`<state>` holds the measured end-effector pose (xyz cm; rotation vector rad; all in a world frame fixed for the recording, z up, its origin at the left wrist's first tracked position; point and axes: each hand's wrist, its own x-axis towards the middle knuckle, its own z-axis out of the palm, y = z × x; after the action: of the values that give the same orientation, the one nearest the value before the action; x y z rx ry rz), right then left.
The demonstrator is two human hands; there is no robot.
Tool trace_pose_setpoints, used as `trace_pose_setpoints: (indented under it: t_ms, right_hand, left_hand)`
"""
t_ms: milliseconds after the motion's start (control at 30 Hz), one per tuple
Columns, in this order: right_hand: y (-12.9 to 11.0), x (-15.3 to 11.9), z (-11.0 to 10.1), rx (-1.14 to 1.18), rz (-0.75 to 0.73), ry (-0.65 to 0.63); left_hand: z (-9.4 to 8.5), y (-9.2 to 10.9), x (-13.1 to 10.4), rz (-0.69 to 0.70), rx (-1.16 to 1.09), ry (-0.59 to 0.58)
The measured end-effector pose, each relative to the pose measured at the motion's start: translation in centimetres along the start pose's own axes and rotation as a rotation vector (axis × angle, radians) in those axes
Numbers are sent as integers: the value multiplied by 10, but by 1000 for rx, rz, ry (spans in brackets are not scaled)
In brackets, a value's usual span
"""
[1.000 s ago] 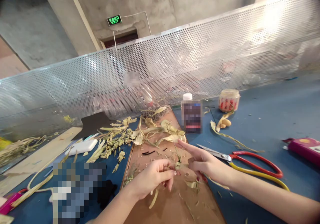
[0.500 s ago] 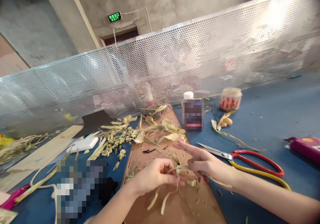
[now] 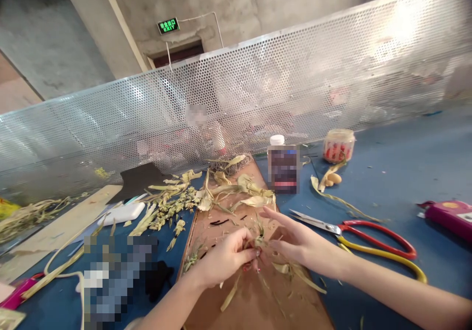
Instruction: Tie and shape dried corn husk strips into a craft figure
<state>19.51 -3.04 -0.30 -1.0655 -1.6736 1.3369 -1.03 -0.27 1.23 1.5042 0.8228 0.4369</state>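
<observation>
Above the brown board (image 3: 295, 310), my left hand (image 3: 230, 254) is closed in a pinch on a small bundle of dried leaf strips (image 3: 260, 241). Pale strip ends hang below the fingers. My right hand (image 3: 300, 244) meets the bundle from the other side, its index finger stretched out above and its thumb close to the bundle. The lower fingers look curled in around the strips, though they are partly hidden. Beyond both hands, dried husk-like leaves (image 3: 254, 187) lie across the far part of the board, along with several dark thread-like bits.
Scissors (image 3: 335, 229) with red and yellow handles lie right of the board. Behind stand a white-capped bottle (image 3: 277, 140) and a jar (image 3: 339, 148) with red lettering. A magenta device (image 3: 448, 219) is far right. Dried plant stems (image 3: 177, 204) lie left. Perforated metal screen (image 3: 236, 89) runs behind.
My right hand has moved left and closed in on the bundle. The leaf strips have shifted slightly between the fingers. My left hand stays nearly in place.
</observation>
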Motion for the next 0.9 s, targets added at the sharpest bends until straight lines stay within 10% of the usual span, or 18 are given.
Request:
trace_pose_setpoints:
  t_ms: [500,900]
  right_hand:
    - [16,6,10,117,-30,38]
    - [1,0,10,175,10,-33]
  left_hand:
    - [5,1,-4,-51,19,-118]
    - [14,2,-9,-36,205,134]
